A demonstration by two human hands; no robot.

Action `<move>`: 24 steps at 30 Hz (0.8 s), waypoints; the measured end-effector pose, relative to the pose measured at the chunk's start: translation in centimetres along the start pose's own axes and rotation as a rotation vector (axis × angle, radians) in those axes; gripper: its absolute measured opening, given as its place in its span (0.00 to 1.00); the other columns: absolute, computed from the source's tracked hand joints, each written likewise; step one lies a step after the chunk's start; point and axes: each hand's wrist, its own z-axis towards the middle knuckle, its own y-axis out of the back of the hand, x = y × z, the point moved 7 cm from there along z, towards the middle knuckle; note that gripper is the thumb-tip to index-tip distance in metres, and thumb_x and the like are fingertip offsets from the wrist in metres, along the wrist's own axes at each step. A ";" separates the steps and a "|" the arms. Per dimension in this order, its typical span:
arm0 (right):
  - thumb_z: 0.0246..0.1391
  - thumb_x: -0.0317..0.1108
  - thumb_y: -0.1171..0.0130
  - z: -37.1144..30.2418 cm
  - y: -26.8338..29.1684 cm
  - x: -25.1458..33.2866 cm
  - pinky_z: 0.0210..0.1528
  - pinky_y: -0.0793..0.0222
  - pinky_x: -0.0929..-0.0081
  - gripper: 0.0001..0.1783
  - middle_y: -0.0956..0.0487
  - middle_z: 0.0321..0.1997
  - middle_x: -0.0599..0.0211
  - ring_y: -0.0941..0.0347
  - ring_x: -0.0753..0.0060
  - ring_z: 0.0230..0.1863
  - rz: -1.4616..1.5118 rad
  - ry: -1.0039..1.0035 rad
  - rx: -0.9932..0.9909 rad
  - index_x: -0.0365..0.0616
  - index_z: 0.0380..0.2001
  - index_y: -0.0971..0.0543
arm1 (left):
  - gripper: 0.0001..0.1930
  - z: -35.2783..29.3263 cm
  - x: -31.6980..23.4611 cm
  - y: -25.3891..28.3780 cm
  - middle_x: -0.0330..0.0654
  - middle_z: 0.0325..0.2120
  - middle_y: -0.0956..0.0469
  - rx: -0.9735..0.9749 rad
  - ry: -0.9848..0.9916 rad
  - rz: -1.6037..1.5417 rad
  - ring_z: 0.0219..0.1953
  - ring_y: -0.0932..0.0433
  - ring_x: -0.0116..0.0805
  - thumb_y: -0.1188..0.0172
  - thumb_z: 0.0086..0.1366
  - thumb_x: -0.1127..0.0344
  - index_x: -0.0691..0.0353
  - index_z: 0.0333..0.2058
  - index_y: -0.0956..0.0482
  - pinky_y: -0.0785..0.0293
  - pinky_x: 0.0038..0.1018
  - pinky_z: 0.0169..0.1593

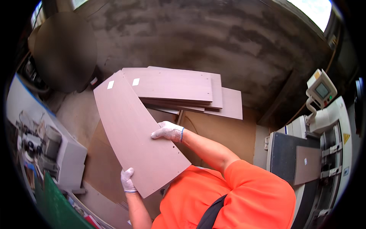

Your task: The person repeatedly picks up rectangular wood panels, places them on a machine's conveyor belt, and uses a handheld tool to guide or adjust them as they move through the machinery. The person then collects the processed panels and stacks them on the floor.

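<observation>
A long pinkish-brown board point(131, 126) with a small white label near its far end is held at an angle in front of me. My left hand point(128, 180), in a white knit glove, grips its left edge near the close end, thumb on top. On the opposite edge my gloved right hand point(168, 131) is closed, its thumb over the face and the other fingers hidden below. Small dark holes show along the board's near right end. Its far end reaches the left side of a stack of similar boards point(175, 84), overlapping it in view.
On the right stands a machine point(337, 126) with a screen panel point(321, 91) and a dark bed bearing another labelled board point(308, 164). At left is a white machine point(68, 160) with motor parts. Brown sheets point(225, 133) cover the floor; a stained wall point(213, 38) stands behind.
</observation>
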 end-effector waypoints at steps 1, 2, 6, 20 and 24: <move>0.52 0.28 0.28 -0.4 2.9 0.6 0.46 0.17 0.70 0.20 0.13 0.41 0.64 0.16 0.73 0.39 -0.003 -0.014 -0.028 0.32 0.48 0.14 | 0.35 1.2 1.8 -2.1 0.53 0.54 0.21 0.019 0.003 -0.009 0.54 0.18 0.51 0.37 0.58 0.62 0.73 0.64 0.30 0.19 0.43 0.59; 0.53 0.31 0.27 -0.4 5.6 1.3 0.46 0.18 0.69 0.18 0.13 0.39 0.64 0.16 0.72 0.38 0.002 -0.009 -0.073 0.33 0.45 0.13 | 0.35 2.9 3.1 -3.9 0.53 0.54 0.21 0.031 0.000 0.002 0.54 0.18 0.51 0.38 0.59 0.63 0.73 0.64 0.30 0.19 0.44 0.59; 0.62 0.56 0.31 -3.3 17.5 -3.3 0.49 0.19 0.65 0.38 0.15 0.51 0.58 0.17 0.69 0.44 0.441 0.100 -0.189 0.34 0.61 0.23 | 0.26 5.9 10.9 -8.2 0.51 0.52 0.20 0.030 0.100 -0.091 0.53 0.18 0.49 0.41 0.64 0.67 0.70 0.60 0.27 0.20 0.46 0.60; 0.65 0.37 0.33 -21.6 29.4 -1.5 0.66 0.32 0.67 0.26 0.20 0.59 0.66 0.26 0.71 0.60 0.635 0.806 -0.902 0.37 0.61 0.24 | 0.20 19.0 26.9 -27.1 0.54 0.61 0.26 0.457 0.836 0.045 0.64 0.26 0.55 0.43 0.78 0.52 0.57 0.59 0.28 0.21 0.54 0.57; 0.61 0.43 0.28 -24.7 26.5 -6.5 0.38 0.29 0.80 0.15 0.20 0.38 0.79 0.27 0.86 0.38 0.571 0.572 -1.104 0.48 0.45 0.18 | 0.24 21.7 32.1 -25.7 0.55 0.56 0.20 0.533 0.939 0.286 0.55 0.19 0.52 0.50 0.80 0.46 0.64 0.56 0.27 0.20 0.44 0.54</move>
